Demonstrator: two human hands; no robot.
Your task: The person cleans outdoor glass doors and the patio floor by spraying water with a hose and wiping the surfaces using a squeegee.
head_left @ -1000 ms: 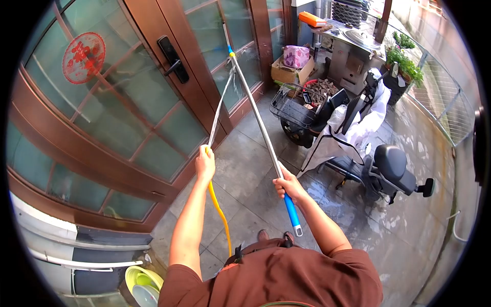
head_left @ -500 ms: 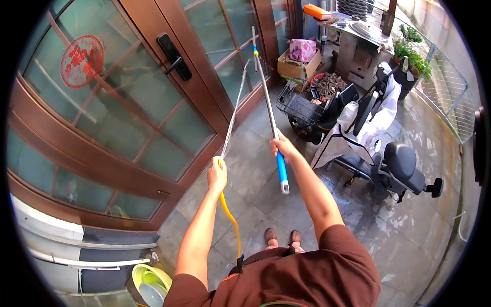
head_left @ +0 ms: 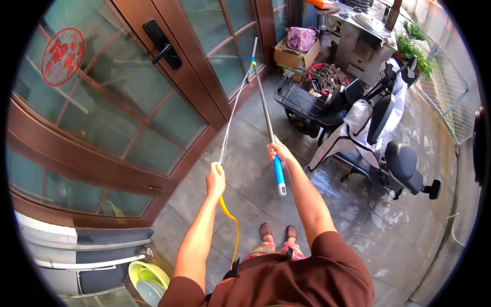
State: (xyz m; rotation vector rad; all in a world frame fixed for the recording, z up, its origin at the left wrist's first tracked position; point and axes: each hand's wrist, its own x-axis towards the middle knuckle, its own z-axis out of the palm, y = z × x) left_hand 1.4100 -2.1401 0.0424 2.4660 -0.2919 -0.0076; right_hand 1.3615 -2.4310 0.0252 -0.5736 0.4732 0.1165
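Note:
My left hand (head_left: 215, 180) is closed around a yellow hose (head_left: 228, 214), its thumb near the hose's end. A thin jet of water (head_left: 231, 120) shoots forward from it towards the far glass panel. In my right hand (head_left: 279, 151) is a long-handled squeegee (head_left: 265, 108), gripped on the metal pole just above its blue handle sleeve. The squeegee's narrow head (head_left: 254, 47) is up at the glass door panel (head_left: 230, 61), near where the water arrives. Whether the head touches the glass I cannot tell.
The brown-framed door (head_left: 169, 123) with a black handle (head_left: 162, 45) stands at left. To the right is a parked scooter (head_left: 368, 128) with a wire basket (head_left: 302, 97). Behind are a cardboard box (head_left: 296, 55) and a metal stove (head_left: 360, 48). Basins (head_left: 148, 273) sit lower left.
The squeegee head has come lower along the glass, and the water jet now reaches close to it. My view has shifted slightly right. Both hands keep their holds.

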